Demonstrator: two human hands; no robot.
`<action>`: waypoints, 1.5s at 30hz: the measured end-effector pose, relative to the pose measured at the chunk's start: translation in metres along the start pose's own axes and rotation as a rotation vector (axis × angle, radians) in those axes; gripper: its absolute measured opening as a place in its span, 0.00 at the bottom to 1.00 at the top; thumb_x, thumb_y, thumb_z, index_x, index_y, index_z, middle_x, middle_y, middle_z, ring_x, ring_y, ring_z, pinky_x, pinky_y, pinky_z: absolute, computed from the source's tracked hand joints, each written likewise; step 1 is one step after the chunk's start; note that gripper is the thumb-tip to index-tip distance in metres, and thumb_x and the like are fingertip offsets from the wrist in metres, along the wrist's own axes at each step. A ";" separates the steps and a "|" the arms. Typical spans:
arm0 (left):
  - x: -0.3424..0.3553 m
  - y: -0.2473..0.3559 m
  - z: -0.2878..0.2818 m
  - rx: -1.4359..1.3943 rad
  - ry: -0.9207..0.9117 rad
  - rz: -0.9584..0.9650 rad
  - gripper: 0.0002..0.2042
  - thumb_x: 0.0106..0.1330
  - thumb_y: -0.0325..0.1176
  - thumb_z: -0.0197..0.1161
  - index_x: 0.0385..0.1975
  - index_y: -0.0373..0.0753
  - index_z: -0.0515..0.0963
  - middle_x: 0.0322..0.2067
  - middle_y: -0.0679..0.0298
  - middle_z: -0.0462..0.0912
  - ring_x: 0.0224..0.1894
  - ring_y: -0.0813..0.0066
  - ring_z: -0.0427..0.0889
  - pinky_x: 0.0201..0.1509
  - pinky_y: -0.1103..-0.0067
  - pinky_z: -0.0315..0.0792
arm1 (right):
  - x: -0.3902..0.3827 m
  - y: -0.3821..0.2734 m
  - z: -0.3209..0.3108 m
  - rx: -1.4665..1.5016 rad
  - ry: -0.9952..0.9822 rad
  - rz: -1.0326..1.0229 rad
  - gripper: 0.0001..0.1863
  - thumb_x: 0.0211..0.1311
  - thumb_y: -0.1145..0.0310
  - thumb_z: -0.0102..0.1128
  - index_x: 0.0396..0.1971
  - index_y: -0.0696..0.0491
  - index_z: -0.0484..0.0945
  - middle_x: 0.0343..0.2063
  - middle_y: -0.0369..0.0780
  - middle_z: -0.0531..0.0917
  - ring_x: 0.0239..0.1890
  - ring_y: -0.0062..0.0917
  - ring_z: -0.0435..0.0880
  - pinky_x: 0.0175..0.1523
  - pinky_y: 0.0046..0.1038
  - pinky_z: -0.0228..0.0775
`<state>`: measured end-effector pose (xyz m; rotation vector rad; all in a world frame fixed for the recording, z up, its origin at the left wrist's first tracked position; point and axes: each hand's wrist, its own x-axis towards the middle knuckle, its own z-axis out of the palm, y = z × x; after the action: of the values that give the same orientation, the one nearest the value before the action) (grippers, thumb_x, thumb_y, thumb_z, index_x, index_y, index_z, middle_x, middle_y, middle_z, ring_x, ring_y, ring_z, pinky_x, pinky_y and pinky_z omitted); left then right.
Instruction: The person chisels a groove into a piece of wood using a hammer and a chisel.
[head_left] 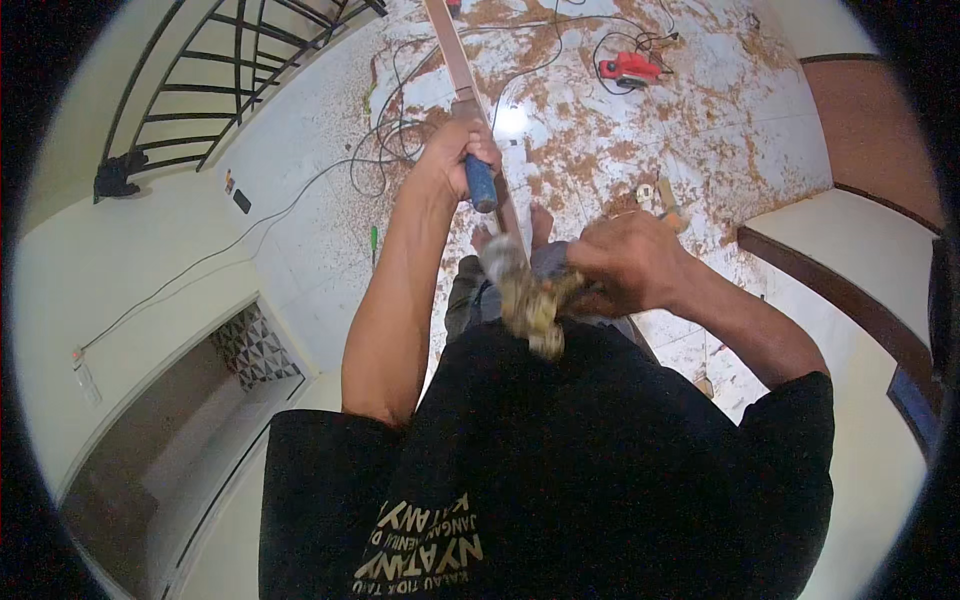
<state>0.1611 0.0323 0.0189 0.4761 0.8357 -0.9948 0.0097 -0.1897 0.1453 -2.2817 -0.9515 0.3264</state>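
My left hand (460, 155) is wrapped round a chisel (481, 186) whose blue handle end points back at me. The hand hides the middle of the chisel, and I cannot make out its cutting edge clearly. Beneath it runs a long, narrow wooden beam (456, 55), stretching away from between my legs. My right hand (630, 265) is closed round the handle of a hammer (528, 305). Motion smears the hammer head, which is on my side of the chisel's butt and apart from it.
Wood shavings cover the tiled floor (720, 110). A red power tool (632, 68) lies far right, and black cables (395, 130) loop at the left. A green-handled tool (374, 238) lies by my left forearm. At right is a brown-edged ledge (830, 220); a black metal railing (190, 88) stands far left.
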 end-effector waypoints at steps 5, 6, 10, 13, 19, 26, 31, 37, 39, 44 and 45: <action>0.006 0.011 0.002 -0.074 -0.008 -0.056 0.12 0.65 0.26 0.48 0.18 0.43 0.62 0.13 0.73 0.59 0.12 0.84 0.57 0.14 0.85 0.59 | 0.015 0.014 0.013 -0.014 -0.119 0.042 0.20 0.54 0.50 0.64 0.36 0.51 0.74 0.22 0.41 0.78 0.23 0.39 0.82 0.25 0.40 0.73; 0.005 0.006 -0.003 -0.070 -0.005 -0.057 0.12 0.65 0.26 0.48 0.18 0.43 0.62 0.13 0.73 0.59 0.12 0.84 0.57 0.14 0.85 0.59 | 0.017 0.014 0.014 -0.115 -0.172 0.215 0.20 0.55 0.50 0.63 0.36 0.51 0.74 0.21 0.40 0.77 0.21 0.39 0.81 0.25 0.40 0.72; 0.006 0.003 -0.006 0.003 -0.108 0.030 0.14 0.63 0.24 0.47 0.15 0.44 0.61 0.12 0.74 0.60 0.12 0.84 0.57 0.15 0.85 0.60 | 0.008 -0.004 0.014 -0.030 0.028 -0.034 0.20 0.59 0.48 0.59 0.33 0.52 0.74 0.16 0.42 0.77 0.19 0.40 0.80 0.25 0.40 0.72; -0.001 -0.001 0.002 0.023 -0.015 0.051 0.14 0.64 0.26 0.48 0.15 0.44 0.61 0.11 0.74 0.59 0.11 0.84 0.57 0.15 0.84 0.60 | 0.013 0.008 0.017 -0.080 -0.088 0.045 0.20 0.59 0.48 0.60 0.34 0.52 0.73 0.19 0.41 0.79 0.22 0.38 0.82 0.24 0.39 0.73; -0.004 -0.018 -0.011 0.084 -0.050 0.071 0.13 0.70 0.33 0.48 0.20 0.44 0.62 0.11 0.75 0.59 0.11 0.85 0.58 0.14 0.82 0.59 | 0.003 0.004 0.035 -0.112 0.009 -0.207 0.24 0.58 0.49 0.61 0.45 0.51 0.72 0.18 0.40 0.80 0.17 0.37 0.79 0.22 0.39 0.72; 0.003 -0.018 -0.011 0.118 -0.040 0.094 0.13 0.71 0.36 0.46 0.21 0.44 0.62 0.12 0.75 0.59 0.11 0.85 0.57 0.13 0.84 0.58 | 0.003 0.004 0.037 -0.052 -0.129 -0.064 0.19 0.62 0.47 0.56 0.36 0.50 0.72 0.19 0.43 0.78 0.23 0.40 0.83 0.29 0.42 0.77; 0.002 -0.020 -0.009 0.146 -0.024 0.124 0.13 0.70 0.34 0.45 0.20 0.44 0.63 0.12 0.75 0.58 0.11 0.84 0.57 0.13 0.83 0.58 | 0.005 0.003 0.039 -0.084 -0.201 0.251 0.19 0.60 0.49 0.58 0.35 0.50 0.72 0.17 0.42 0.77 0.22 0.41 0.82 0.26 0.41 0.75; 0.010 -0.009 -0.002 0.064 -0.076 0.052 0.14 0.67 0.31 0.46 0.16 0.45 0.61 0.11 0.74 0.57 0.11 0.84 0.57 0.14 0.83 0.58 | 0.003 0.017 0.036 -0.080 -0.077 0.024 0.18 0.61 0.49 0.57 0.36 0.50 0.73 0.19 0.41 0.77 0.20 0.40 0.81 0.24 0.40 0.73; 0.009 -0.013 0.001 0.049 -0.058 0.080 0.13 0.67 0.31 0.47 0.17 0.44 0.61 0.12 0.74 0.58 0.12 0.84 0.57 0.14 0.83 0.58 | 0.004 0.011 0.035 -0.071 -0.198 0.286 0.19 0.57 0.50 0.60 0.37 0.49 0.72 0.18 0.40 0.76 0.20 0.39 0.80 0.24 0.40 0.72; 0.012 -0.008 0.003 -0.001 -0.024 0.105 0.11 0.67 0.30 0.46 0.19 0.44 0.62 0.12 0.74 0.59 0.12 0.83 0.58 0.14 0.83 0.59 | 0.005 0.013 0.027 -0.064 0.069 -0.193 0.22 0.57 0.46 0.61 0.35 0.51 0.73 0.16 0.41 0.77 0.18 0.40 0.80 0.24 0.41 0.73; 0.013 -0.007 0.000 -0.063 -0.046 0.060 0.10 0.67 0.30 0.46 0.20 0.44 0.63 0.13 0.74 0.59 0.12 0.83 0.58 0.14 0.83 0.59 | 0.007 0.014 0.028 -0.105 -0.054 0.022 0.21 0.55 0.49 0.62 0.39 0.50 0.73 0.17 0.40 0.77 0.19 0.40 0.81 0.24 0.40 0.72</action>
<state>0.1586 0.0223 0.0082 0.4209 0.8047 -0.9190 0.0102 -0.1797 0.1151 -2.3910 -0.9927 0.3572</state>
